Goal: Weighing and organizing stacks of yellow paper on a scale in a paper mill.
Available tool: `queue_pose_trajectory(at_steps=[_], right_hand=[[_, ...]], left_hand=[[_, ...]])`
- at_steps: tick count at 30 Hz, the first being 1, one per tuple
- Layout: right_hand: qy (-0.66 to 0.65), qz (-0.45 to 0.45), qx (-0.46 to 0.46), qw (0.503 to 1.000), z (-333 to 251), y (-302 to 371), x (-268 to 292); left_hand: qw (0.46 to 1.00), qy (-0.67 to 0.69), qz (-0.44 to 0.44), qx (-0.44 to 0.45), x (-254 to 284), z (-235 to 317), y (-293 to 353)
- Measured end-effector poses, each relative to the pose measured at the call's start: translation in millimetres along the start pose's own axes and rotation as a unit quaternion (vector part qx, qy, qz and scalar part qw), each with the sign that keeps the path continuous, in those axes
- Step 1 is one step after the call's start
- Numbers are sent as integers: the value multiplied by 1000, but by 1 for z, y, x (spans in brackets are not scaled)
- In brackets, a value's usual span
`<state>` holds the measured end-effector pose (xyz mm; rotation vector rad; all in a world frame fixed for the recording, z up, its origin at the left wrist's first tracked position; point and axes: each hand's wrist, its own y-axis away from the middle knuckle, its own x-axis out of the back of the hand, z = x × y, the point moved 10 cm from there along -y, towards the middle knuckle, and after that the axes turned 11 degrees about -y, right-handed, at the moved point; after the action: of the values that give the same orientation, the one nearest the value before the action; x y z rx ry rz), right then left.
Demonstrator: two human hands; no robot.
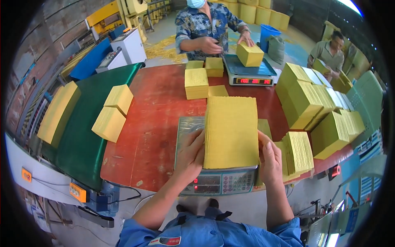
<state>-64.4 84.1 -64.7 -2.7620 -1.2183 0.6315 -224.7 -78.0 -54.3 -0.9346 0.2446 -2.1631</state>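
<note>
A thick block of yellow paper sheets point(231, 133) is between my two hands, over the digital scale point(236, 183). My left hand point(192, 152) presses against its left side, fingers partly hidden behind it. On its right side, my right hand point(269, 158) grips it with the thumb toward me. The block covers most of the scale's metal plate, and I cannot tell whether it rests there or is held just above. Just right of my right hand, more yellow paper stacks point(299, 152) stand at the scale's side.
Across the red table point(152, 107), a masked person's hand rests on a yellow block point(250, 54) on a second scale point(252, 78). Yellow stacks point(302, 101) crowd the right side. At left, a green conveyor belt point(78, 136) carries several blocks. Another person point(329, 55) handles paper at far right.
</note>
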Motion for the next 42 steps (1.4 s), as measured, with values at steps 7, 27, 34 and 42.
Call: queue_pose_trajectory(at_steps=[7,27,34,42], right_hand=[[395,-67,220,889,-26,-34,-57],[497,-182,297,795,15,-21,-150],[480,-175,305,804,2,21,-194],[308,-296,224,876,62,75,-281]], left_hand=[[705,547,9,451,-111,-104,47],[840,335,186,384,79,-113,207],[865,299,162,369,126,-124,230],[864,276,185,378,158,-148,266]])
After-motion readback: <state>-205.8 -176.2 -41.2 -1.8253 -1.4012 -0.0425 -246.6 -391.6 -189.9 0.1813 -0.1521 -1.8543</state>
